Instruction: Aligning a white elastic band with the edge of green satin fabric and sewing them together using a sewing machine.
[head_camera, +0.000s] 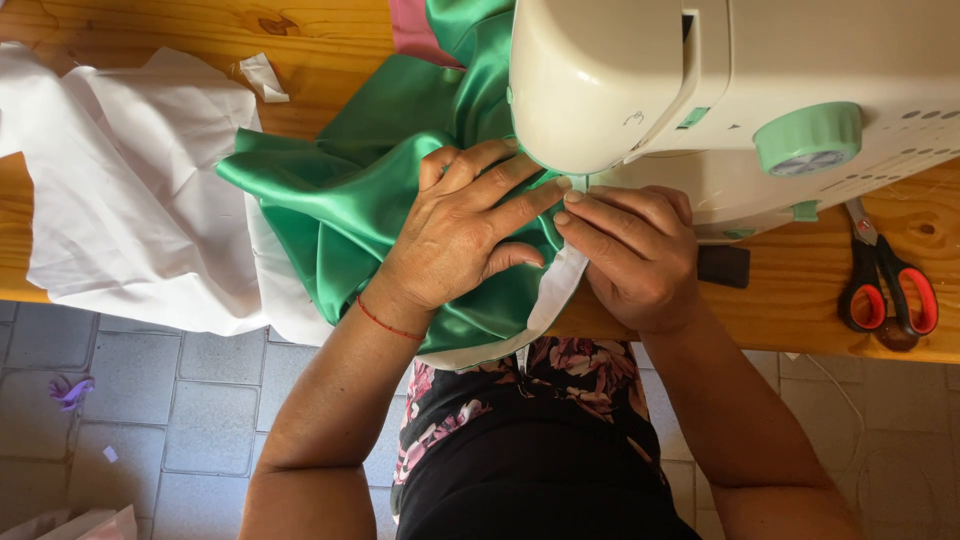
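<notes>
My left hand (462, 232) lies flat on shiny green satin fabric (345, 195), fingers spread and pointing toward the head of a cream sewing machine (700, 70). My right hand (635, 250) presses down beside it, fingertips touching the left fingertips at the white lining edge (560, 285) just under the machine's head. The needle area is hidden by the machine and my fingers. A thin red string circles my left wrist.
White cloth (130, 200) drapes over the wooden table (800, 300) at left. Red-and-black scissors (885, 285) lie at right near the table edge. A small dark block (722, 266) sits by the machine. Pink fabric (410, 30) lies behind. Grey tiled floor (150, 420) below.
</notes>
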